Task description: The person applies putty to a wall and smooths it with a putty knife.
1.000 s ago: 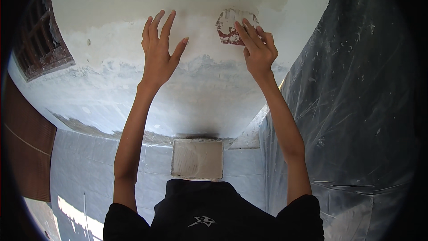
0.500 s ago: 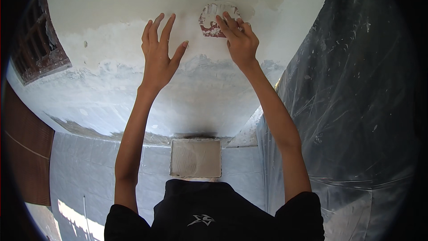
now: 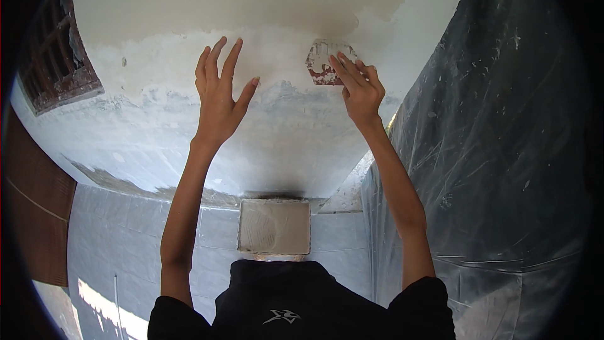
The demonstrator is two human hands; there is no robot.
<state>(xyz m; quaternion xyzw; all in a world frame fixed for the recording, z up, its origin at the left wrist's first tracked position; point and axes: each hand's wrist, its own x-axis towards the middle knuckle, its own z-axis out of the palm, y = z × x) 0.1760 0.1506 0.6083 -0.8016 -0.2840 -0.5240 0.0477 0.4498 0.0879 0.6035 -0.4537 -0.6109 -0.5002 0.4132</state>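
My right hand (image 3: 363, 97) grips a flat, angular putty spreader (image 3: 319, 66), dark red and smeared with white filler. Its fingers lie stretched over the plate, which is against or very close to the wall (image 3: 264, 0). The thumb is hidden behind the hand. To its left, my left hand (image 3: 219, 104) is raised with fingers spread and holds nothing; I cannot tell whether its fingertips touch the wall. Around the hands the coating changes from smooth beige higher up to patchy white and bluish grey lower down.
A tray or board (image 3: 292, 226) spread with beige filler is below, near the wall's foot. Dark plastic sheeting (image 3: 497, 151) hangs along the right. A brown wooden window grille (image 3: 53, 56) is at upper left, and a brown panel (image 3: 38, 208) stands below it. Grey sheeting (image 3: 138, 233) covers the floor.
My right hand has moved the spreader down the wall and slightly to the right. The left hand has come down a little, still spread.
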